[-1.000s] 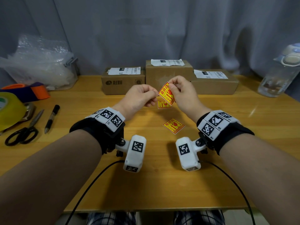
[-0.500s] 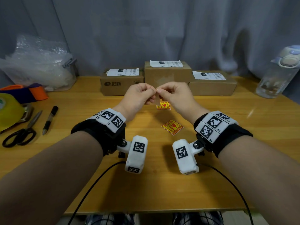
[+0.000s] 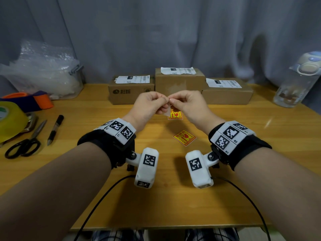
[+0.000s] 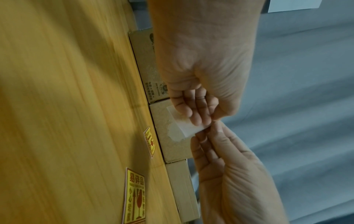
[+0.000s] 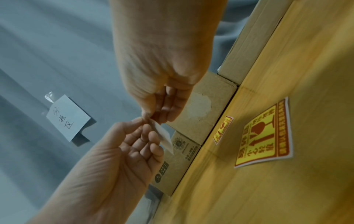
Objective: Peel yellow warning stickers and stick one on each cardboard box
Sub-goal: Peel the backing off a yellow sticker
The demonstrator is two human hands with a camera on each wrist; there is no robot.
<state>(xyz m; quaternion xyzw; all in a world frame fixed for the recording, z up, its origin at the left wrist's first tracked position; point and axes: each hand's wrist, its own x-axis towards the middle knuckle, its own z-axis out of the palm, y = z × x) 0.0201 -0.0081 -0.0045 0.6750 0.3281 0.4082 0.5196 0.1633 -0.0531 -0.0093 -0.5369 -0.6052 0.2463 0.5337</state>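
Note:
Above the table's middle my left hand (image 3: 165, 102) and right hand (image 3: 173, 101) meet fingertip to fingertip, both pinching one corner of a warning sticker (image 3: 167, 111). Only its white back shows, hanging below the fingers, also in the left wrist view (image 4: 184, 123) and right wrist view (image 5: 163, 137). Two more yellow stickers lie flat on the table, the far one (image 3: 175, 115) and the near one (image 3: 184, 137). Three cardboard boxes stand in a row behind: left (image 3: 131, 94), taller middle (image 3: 178, 84), right (image 3: 227, 97), each with a white shipping label on top.
Scissors (image 3: 22, 148), a pen (image 3: 55, 129) and a yellow tape roll (image 3: 8, 122) lie at the left. A bin of bubble wrap (image 3: 43, 73) stands at the back left, a water bottle (image 3: 295, 84) at the back right. A grey curtain hangs behind.
A second ago the right hand held the sticker with its yellow face showing. The hands have closed together, and only the white back shows now.

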